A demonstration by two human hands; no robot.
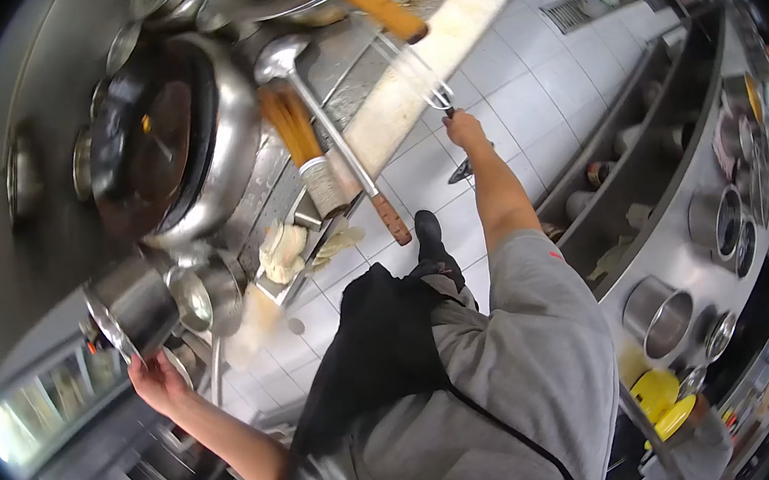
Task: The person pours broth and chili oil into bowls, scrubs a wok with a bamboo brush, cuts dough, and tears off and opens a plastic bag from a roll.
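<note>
At the lower left, my left hand point(160, 381) has its fingers closed on the edge of a round metal lid point(109, 323), which stands tilted against the open side of a steel pot point(136, 302). Stretched forward, my right hand point(467, 130) is closed round the short black handle of a wire tool point(414, 73), whose long prongs point toward the counter. Between my hands, a ladle point(330, 119) with a brown handle and a bundle of bamboo sticks point(297, 137) lie on the steel counter's edge.
A large wok point(144, 139) is at the upper left. A white cloth point(283, 251) lies near the counter edge, beside a metal strainer bowl point(222, 299). Pots point(658, 316) stand on a steel counter at the right. Another person's sleeve point(706, 445) shows at the lower right.
</note>
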